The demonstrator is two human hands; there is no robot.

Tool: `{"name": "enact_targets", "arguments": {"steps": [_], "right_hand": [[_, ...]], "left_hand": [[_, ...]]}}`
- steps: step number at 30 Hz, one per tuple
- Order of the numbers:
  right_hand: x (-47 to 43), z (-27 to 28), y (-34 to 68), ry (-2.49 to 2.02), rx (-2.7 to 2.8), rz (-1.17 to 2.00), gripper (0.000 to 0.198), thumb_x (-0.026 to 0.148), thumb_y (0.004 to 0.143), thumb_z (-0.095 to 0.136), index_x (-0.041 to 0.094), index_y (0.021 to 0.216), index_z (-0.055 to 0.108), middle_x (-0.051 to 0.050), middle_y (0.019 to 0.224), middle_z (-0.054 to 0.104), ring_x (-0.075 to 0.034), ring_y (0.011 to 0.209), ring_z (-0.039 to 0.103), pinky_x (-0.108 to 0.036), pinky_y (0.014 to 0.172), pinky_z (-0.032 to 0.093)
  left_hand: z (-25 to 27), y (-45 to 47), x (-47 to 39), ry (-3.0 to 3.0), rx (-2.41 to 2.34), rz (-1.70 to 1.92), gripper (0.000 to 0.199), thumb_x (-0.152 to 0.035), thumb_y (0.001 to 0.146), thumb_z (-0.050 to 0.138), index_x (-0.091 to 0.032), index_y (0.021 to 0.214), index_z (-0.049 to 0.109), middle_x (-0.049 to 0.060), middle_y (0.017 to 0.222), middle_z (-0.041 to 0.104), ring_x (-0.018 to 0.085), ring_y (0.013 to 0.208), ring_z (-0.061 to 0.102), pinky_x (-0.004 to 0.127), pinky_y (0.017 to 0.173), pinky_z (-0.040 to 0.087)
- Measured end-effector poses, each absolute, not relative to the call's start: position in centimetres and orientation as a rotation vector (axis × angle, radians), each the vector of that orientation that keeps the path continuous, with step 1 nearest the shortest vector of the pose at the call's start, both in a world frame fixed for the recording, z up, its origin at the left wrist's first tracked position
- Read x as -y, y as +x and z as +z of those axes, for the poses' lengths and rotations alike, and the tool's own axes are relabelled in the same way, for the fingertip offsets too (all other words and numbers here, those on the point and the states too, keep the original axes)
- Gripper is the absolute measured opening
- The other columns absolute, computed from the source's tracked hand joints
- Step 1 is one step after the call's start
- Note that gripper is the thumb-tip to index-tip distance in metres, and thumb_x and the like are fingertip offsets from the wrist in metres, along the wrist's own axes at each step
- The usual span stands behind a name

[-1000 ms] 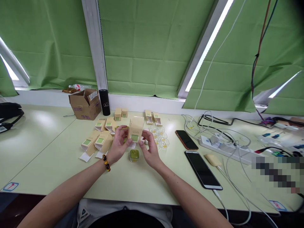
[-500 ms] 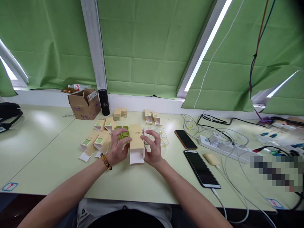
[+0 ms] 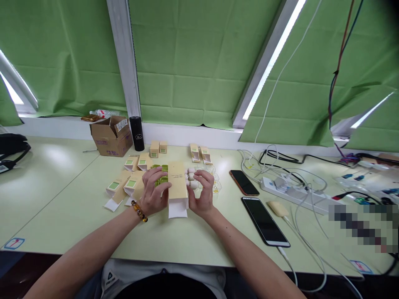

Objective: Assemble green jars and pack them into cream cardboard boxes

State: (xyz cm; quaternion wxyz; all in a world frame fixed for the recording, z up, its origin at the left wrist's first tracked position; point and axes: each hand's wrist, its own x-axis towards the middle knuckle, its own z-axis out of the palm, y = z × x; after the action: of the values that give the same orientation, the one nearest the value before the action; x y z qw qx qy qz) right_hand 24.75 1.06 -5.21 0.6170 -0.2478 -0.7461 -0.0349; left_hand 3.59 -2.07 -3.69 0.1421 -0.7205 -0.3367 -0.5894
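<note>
A tan cardboard box (image 3: 177,180) with printed text stands in front of me, its white open flap pointing toward my body. My left hand (image 3: 156,189) grips its left edge, thumb on the near face. Beside the right edge is my right hand (image 3: 202,193), fingers apart and curved, the thumb close to the cardboard; whether it touches I cannot tell. Several small whitish pieces (image 3: 193,184) show between the box and my right fingers. Green cups (image 3: 163,179) sit behind my left fingers, and clear plastic cups (image 3: 215,184) lie right of my right hand.
More tan boxes (image 3: 117,185) with green labels lie to the left, others (image 3: 199,153) toward the back. A brown carton (image 3: 111,139) and black cylinder (image 3: 136,133) stand behind. Two phones (image 3: 264,222), a power strip (image 3: 293,193) and tangled cables occupy the right.
The box has shifted slightly left and turned a little. My right fingers have come off its right side and spread, showing the whitish pieces behind. My left hand keeps its hold.
</note>
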Motion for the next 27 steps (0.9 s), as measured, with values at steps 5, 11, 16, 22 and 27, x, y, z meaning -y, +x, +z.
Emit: {"name": "enact_targets", "arguments": {"steps": [5,11,16,22,27], "right_hand": [[-0.9,-4.9,24.7,-0.561,1.699,-0.072,0.05,0.021,0.09,0.063,0.032,0.135,0.044,-0.014,0.126,0.053,-0.037,0.123,0.057,-0.069,0.1,0.052],[-0.5,-4.3,24.6,-0.564,1.731,0.012,0.052,0.02,0.093,0.06,0.032,0.141,0.043,-0.015,0.133,0.051,-0.036,0.127,0.055,-0.068,0.103,0.052],[-0.5,-4.1,24.4,-0.597,1.784,0.151,0.051,0.021,0.098,0.056,0.032,0.146,0.044,-0.014,0.14,0.047,-0.035,0.137,0.048,-0.068,0.112,0.047],[-0.4,-4.3,24.3,-0.599,1.872,0.402,0.051,0.021,0.104,0.049,0.036,0.152,0.046,-0.012,0.156,0.03,-0.032,0.147,0.043,-0.06,0.114,0.051],[-0.4,-4.4,24.3,-0.595,1.825,0.628,0.039,0.026,0.105,0.05,0.035,0.142,0.061,-0.012,0.155,0.032,-0.031,0.144,0.047,-0.051,0.105,0.06]], "left_hand": [[-3.2,3.6,2.1,-2.331,0.945,-2.024,0.054,-0.043,0.08,0.085,-0.027,0.125,0.06,0.013,0.132,0.067,0.038,0.132,0.06,0.066,0.119,0.037],[-2.9,3.8,1.3,-2.374,1.343,-2.611,0.052,-0.044,0.09,0.078,-0.018,0.131,0.061,0.015,0.131,0.069,0.032,0.124,0.065,0.049,0.108,0.052],[-1.9,4.0,1.2,-2.532,1.393,-2.785,0.056,-0.048,0.09,0.078,-0.016,0.134,0.063,0.016,0.13,0.071,0.03,0.121,0.067,0.045,0.105,0.054],[-2.0,4.3,1.5,-2.555,1.565,-2.76,0.069,-0.046,0.088,0.08,-0.02,0.145,0.049,0.011,0.113,0.073,0.023,0.105,0.071,0.035,0.09,0.056],[-2.4,4.6,1.4,-2.557,1.659,-2.657,0.066,-0.048,0.089,0.078,-0.021,0.139,0.045,0.008,0.106,0.072,0.021,0.096,0.071,0.033,0.084,0.056]]}}
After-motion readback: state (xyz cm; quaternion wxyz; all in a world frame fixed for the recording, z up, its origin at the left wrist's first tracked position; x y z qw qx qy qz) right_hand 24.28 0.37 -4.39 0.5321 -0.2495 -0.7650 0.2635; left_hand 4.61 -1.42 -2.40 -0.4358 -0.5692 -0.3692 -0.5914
